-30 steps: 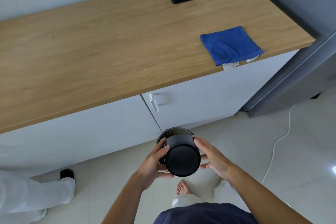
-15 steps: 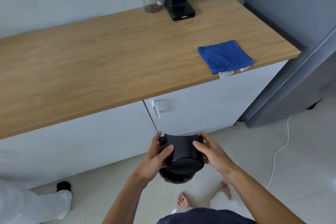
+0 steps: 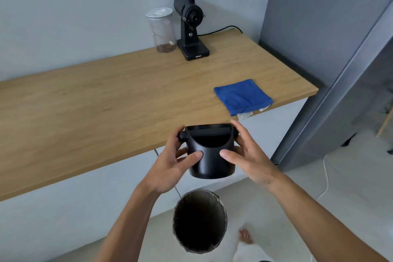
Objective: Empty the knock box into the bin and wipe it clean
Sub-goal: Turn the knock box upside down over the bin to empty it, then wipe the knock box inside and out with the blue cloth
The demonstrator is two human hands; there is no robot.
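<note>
Wooden countertop [image 3: 95,108] is stretching across the scene, carrying a blue cloth [image 3: 242,97] near its right front edge and a black grinder [image 3: 191,27] beside a clear jar [image 3: 162,30] at the far wall. The left hand [image 3: 172,164] and right hand [image 3: 247,155] are gripping the upright black knock box [image 3: 210,155] between them, above the open bin [image 3: 200,221] on the floor.
</note>
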